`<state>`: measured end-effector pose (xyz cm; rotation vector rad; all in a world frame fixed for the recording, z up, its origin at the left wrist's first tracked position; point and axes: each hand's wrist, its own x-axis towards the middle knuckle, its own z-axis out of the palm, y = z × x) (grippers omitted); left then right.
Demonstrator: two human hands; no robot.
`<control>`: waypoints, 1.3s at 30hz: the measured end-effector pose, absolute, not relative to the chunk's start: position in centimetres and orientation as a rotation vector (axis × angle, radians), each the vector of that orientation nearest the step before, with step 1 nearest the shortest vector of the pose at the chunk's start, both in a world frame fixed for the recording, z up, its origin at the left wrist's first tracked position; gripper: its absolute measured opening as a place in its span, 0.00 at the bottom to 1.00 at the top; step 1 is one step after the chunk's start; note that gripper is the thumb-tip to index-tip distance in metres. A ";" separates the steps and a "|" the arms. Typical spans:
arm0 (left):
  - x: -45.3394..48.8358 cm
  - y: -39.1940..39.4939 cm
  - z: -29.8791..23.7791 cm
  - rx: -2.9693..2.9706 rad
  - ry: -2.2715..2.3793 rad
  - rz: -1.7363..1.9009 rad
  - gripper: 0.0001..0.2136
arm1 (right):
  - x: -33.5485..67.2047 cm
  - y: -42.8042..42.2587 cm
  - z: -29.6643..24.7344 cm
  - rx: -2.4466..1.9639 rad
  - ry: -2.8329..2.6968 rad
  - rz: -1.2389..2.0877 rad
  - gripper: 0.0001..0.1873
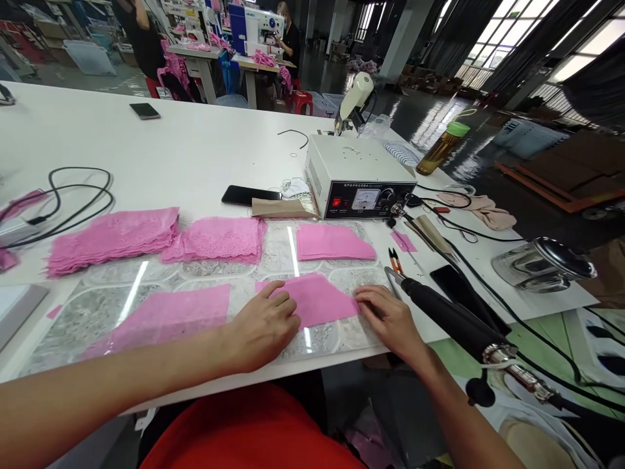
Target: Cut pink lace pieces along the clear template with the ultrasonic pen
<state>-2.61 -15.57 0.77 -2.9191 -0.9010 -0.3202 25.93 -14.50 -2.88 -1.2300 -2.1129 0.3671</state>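
Note:
A cut piece of pink fabric (319, 299) lies flat on the glossy marble-patterned sheet (195, 277) in front of me. My left hand (266, 322) presses on its left part with curled fingers, the fingertips partly hidden. At the fabric's pointed right corner, the thumb and fingers of my right hand (388, 319) are pinched together. Another pink panel (170, 316) lies under my left forearm. Beyond my hands is a neat stack of pink pieces (334, 242). Two thicker piles, a lacy pink pile (215, 239) and a larger pink pile (117, 238), sit farther left.
A black-handled corded tool (449, 312) lies right of my right hand, near orange-handled snips (395, 260). Behind stand a white control box (366, 189) and a black phone (249, 195). A glass jug (541, 264) is at right. People work at sewing machines (256, 32) beyond.

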 end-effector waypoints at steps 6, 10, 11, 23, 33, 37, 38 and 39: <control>1.9 -13.0 1.2 -3.103 -1.031 -0.279 0.05 | 26.4 -14.9 -2.9 -1.392 -2.044 0.310 0.06; 4.7 -11.7 0.7 -3.197 -1.179 -0.265 0.06 | 26.6 -15.0 -3.2 -1.437 -2.046 0.332 0.04; 5.2 -11.5 0.5 -3.201 -1.195 -0.262 0.07 | 26.6 -15.1 -3.3 -1.438 -2.041 0.340 0.04; 7.0 -11.0 -0.1 -3.242 -1.323 -0.273 0.07 | 26.4 -15.0 -3.5 -1.430 -1.966 0.462 0.06; 6.3 -10.4 0.1 -3.327 -1.469 -0.454 0.08 | 26.5 -15.4 -3.4 -1.376 -1.948 0.499 0.06; 6.3 -10.4 -0.1 -3.341 -1.492 -0.522 0.08 | 26.3 -15.6 -3.1 -1.390 -1.953 0.499 0.04; 6.3 -10.4 -0.2 -3.344 -1.496 -0.535 0.08 | 26.2 -15.6 -3.1 -1.393 -1.954 0.493 0.04; 6.3 -10.4 -0.3 -3.348 -1.498 -0.545 0.08 | 26.2 -15.7 -3.0 -1.396 -1.955 0.488 0.04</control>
